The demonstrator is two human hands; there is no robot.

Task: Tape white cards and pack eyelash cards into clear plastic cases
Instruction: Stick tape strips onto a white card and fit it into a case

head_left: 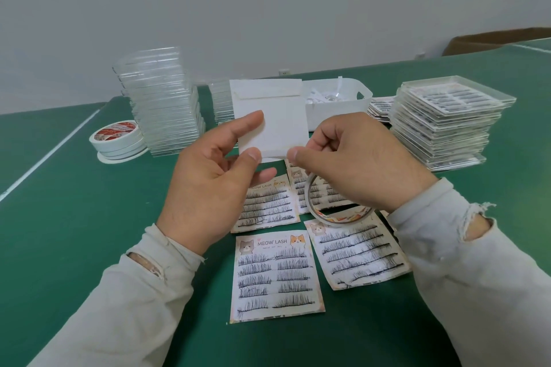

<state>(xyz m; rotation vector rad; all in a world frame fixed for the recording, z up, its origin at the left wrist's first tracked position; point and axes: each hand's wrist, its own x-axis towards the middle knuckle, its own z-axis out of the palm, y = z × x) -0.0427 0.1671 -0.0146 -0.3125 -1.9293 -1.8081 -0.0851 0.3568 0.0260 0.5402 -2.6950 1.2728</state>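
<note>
The green table (89,217) is carrying everything, and the white card (277,122) held up above its middle is serving as the landmark here. Left of the card, a tall stack of empty clear cases (162,101) is standing; right of it, a lower stack of filled cases (444,122) is sitting with lash cards showing through the lids. Just behind the card's right edge a white bin (337,106) is holding paper scraps. Below the card, eyelash cards (275,275) printed "MEOW LASH" are lying face up, some overlapping. Far left of the card, spare tape rolls (117,140) are piled beside the empty cases. The left hand (214,185) is pinching the card's lower left edge between thumb and fingers. The right hand (354,164) is pinching at the card's lower right corner, with a thin tape roll (325,216) hanging beneath its palm.
</note>
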